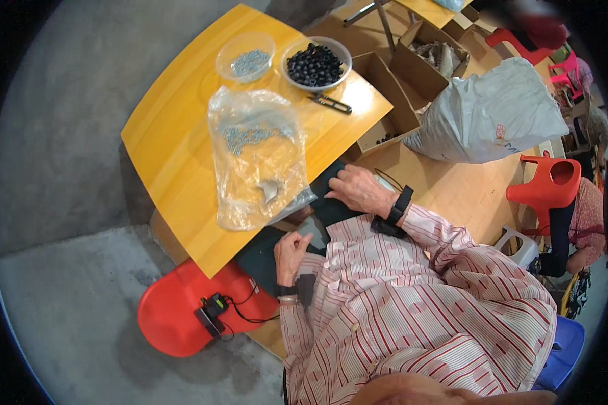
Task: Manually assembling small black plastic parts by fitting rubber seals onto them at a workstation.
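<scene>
Left hand [290, 258] with thumb spread; right hand [362, 190] farther forward, fingers [337, 192] bent.

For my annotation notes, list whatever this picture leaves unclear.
Head view, throughout:
Left hand: palm hidden by its own back.
Right hand: palm, likewise.
Small silvery pieces in the clear bag: exact kind unclear, too small.
White sack: contents hidden by its opaque sides.
Person in a patterned top: partly cut off at the dark rim.

Surrounding objects, left and right
A red seat [172, 307] at lower left carries a small black device [215, 306] with cables [253, 320]. At right, a pale sack [490, 115] sits near open cardboard boxes [422, 79]; a red chair [537, 182] stands beyond.
</scene>
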Tool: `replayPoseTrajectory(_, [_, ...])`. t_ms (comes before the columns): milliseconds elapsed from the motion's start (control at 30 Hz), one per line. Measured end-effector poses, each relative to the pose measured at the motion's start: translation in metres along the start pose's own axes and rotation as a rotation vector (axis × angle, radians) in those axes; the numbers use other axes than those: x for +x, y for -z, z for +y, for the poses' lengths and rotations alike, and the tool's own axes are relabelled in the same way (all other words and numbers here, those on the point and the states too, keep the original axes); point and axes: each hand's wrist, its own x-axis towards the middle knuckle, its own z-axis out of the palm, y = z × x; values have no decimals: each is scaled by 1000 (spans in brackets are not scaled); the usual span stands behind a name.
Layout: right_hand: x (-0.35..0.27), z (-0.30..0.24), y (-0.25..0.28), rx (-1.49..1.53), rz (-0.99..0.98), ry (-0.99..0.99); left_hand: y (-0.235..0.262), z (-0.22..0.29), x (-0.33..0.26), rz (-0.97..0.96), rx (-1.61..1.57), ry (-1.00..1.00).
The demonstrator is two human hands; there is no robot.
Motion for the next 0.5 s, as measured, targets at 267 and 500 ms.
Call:
replayPoseTrajectory(267, [-1, -6, -2, 65, -5, 55, 2, 8, -10, 69, -213, 92])
replayPoseTrajectory(500, [10, -44, 11, 179, -158, 320, 16, 32, -10, -61, -309, 118])
